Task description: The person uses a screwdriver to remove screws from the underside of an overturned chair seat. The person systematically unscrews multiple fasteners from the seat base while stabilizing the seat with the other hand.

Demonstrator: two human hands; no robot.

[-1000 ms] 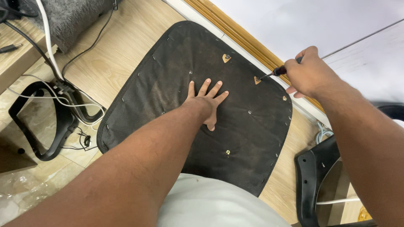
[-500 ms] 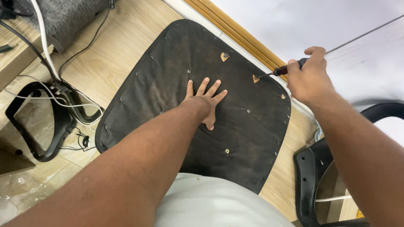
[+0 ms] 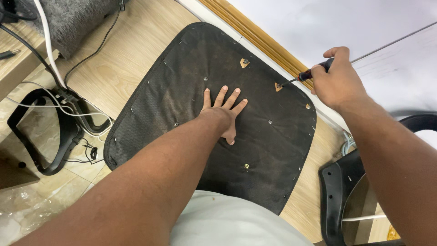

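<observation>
While the left hand (image 3: 223,111) lay flat on the upturned chair seat (image 3: 182,91), its fingers spread wide and its palm pressed against the dark fabric near the middle, the right hand (image 3: 337,82) was closed in a fist round the handle of a screwdriver (image 3: 309,74). That tool (red and black at the handle, with a thin metal shaft) slanted down to the left, and its tip met a small tan triangular patch (image 3: 277,86) near the seat's far right corner. A second patch of the same kind (image 3: 245,63) sat just to the left of it, farther along the same edge. The seat rested underside up on a pale wooden floor (image 3: 123,59), with staples dotted round its border and a few small metal fittings showing in the fabric. To the left, a black curved armrest frame (image 3: 54,132) lay on the floor among white and black cables (image 3: 50,50). At the lower right stood another black plastic chair part (image 3: 337,196), well apart from both hands. Nothing in view served as a container, so nothing was held inside one.
</observation>
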